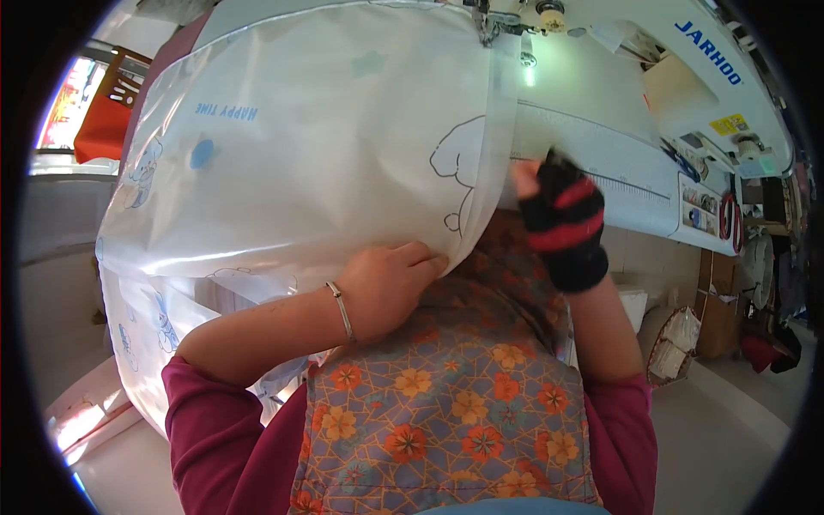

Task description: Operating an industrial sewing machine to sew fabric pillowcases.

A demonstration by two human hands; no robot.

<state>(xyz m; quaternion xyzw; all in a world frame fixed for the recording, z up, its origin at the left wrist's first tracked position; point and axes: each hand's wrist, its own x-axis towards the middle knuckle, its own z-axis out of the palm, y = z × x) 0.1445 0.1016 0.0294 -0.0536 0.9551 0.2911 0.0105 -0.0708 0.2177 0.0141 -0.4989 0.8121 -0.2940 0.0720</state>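
A large translucent white plastic sheet (326,146) with blue cartoon prints lies over a white sewing machine (618,94), its far edge under the needle area (489,30). My left hand (390,279), a thin metal bangle on its wrist, presses flat on the sheet's near edge with its fingers pointing right. My right hand (558,215) wears a black fingerless glove with red stripes. It pinches the sheet's right edge beside the machine bed. A floral apron (455,403) covers my front below both hands.
The machine bed carries a ruler strip (618,180) and a control panel (699,210). A red chair (107,120) stands at the far left. On the floor to the right sit a woven basket (674,343) and cardboard boxes (717,318).
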